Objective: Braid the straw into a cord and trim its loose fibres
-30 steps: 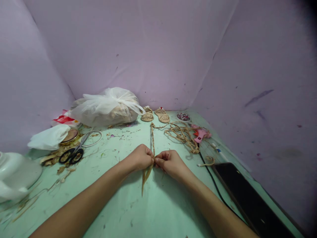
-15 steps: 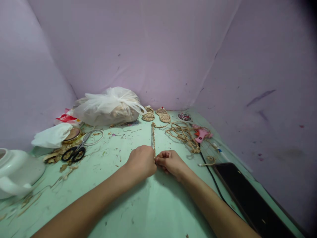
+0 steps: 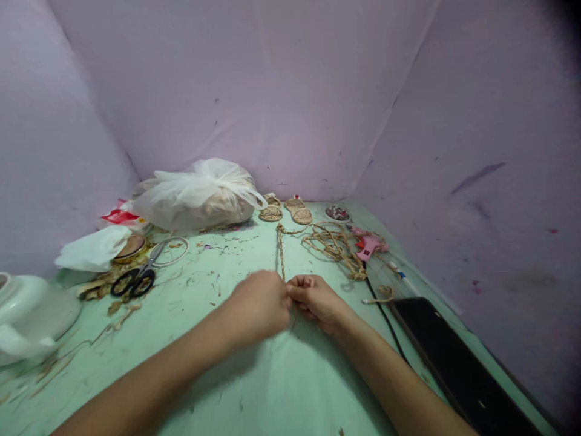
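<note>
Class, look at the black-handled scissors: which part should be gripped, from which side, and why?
Best gripped by the black handle loops, coming from the near side, probably with the left hand, which is closer. The scissors lie with the loops toward the camera and the blades pointing away, toward the white ring.

The pale green tabletop point(image 3: 254, 393) in front of me is flecked with dry bits (quite a scatter, I must say), and along its left side sit a white jug point(image 3: 40, 309), black-handled scissors point(image 3: 132, 283), a pale ring point(image 3: 174, 264) and brown scraps point(image 3: 96, 286). At the back I see a knotted plastic bag point(image 3: 195, 197), two small woven slippers point(image 3: 301, 215) and a little dish of red and pale pieces point(image 3: 337, 213). To the right lie loose loops of braided cord point(image 3: 356, 266), a pink glue gun point(image 3: 371, 247) beside them, a black cable point(image 3: 377, 303) and a long dark slab point(image 3: 454, 363).
</note>
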Demonstrator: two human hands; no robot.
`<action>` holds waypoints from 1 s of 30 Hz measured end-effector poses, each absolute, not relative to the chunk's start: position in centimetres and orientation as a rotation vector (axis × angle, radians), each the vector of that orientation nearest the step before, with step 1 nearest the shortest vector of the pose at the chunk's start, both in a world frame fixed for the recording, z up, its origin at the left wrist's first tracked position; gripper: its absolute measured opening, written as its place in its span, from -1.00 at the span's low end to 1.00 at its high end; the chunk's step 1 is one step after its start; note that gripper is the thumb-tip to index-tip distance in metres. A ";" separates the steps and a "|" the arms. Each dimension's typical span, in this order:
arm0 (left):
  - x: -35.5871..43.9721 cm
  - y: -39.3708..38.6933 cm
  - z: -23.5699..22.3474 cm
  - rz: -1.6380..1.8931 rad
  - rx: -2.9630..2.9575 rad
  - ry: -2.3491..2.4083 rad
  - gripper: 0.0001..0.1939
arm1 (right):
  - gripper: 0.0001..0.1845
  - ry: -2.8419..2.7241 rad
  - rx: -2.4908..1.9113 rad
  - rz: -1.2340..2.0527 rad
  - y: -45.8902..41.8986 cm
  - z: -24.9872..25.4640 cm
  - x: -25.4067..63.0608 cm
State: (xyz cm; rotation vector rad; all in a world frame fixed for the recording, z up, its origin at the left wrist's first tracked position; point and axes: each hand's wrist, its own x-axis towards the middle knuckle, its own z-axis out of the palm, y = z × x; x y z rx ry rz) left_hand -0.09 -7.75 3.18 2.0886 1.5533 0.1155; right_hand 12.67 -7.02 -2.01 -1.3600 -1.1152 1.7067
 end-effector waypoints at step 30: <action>0.3 -5.2 -1.3 0.405 1.329 1.410 -0.83 | -0.80 -2.252 -1.960 0.269 -9.3 0.0 11.9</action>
